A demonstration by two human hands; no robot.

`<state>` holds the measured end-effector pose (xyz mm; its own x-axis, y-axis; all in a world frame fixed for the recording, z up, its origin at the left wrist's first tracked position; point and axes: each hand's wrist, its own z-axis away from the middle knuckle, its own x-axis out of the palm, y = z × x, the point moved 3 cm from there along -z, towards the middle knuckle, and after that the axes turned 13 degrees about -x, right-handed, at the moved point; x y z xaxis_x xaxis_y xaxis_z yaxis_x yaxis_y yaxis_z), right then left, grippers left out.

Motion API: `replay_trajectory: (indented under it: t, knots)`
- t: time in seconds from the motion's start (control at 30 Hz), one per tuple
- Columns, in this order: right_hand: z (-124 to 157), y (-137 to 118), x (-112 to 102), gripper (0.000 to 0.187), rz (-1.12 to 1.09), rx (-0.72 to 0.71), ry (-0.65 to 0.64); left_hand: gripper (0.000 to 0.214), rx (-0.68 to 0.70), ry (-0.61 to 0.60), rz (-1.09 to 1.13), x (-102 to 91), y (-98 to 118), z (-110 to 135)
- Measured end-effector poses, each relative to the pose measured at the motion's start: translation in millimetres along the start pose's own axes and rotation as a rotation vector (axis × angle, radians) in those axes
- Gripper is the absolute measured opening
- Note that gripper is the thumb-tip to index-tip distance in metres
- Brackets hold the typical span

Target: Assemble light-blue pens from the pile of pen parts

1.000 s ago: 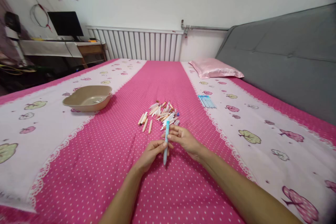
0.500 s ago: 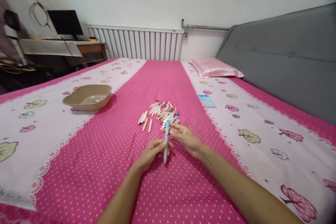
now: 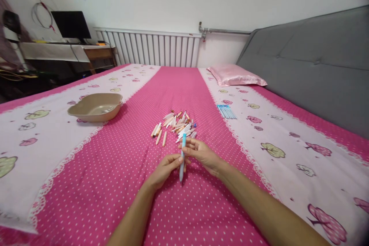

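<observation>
A slim pen (image 3: 183, 140) with a light blue upper part and a pale grey body stands nearly upright between my hands. My left hand (image 3: 167, 167) pinches its lower half between thumb and fingers. Higher up, my right hand (image 3: 204, 156) closes on it, the thumb on the near side and fingers partly hidden behind. Just beyond lies a loose pile of pens (image 3: 180, 123), mostly white, peach and orange-brown. A neat row of light blue pens (image 3: 226, 111) rests to the right of the pile.
A beige basin (image 3: 95, 117) sits on the bed to the left. At the back right a pink pillow (image 3: 235, 75) lies by the grey headboard (image 3: 311, 65). A radiator (image 3: 152, 48) lines the wall, and a desk with a monitor (image 3: 71, 25) stands at the back left.
My right thumb and fingers have closed in on the pen's upper part. The left hand keeps its pinch, and the pile and row look unchanged.
</observation>
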<state>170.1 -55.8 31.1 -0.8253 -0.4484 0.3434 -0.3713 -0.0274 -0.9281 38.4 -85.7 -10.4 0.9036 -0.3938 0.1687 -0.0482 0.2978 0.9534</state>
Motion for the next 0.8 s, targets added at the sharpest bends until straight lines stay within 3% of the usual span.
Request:
replay_trajectory:
  t: [0.17, 0.8]
  knots:
    - [-1.2, -1.2, -0.7, 0.045, -0.044, 0.018, -0.088, 0.035, -0.016, -0.007, 0.015, -1.1, -2.0, -0.4]
    - [0.6, 4.1, -2.5, 0.042, 0.092, 0.006, 0.007, 0.039, 0.014, 0.015, -0.085, -2.1, -0.8, -3.0]
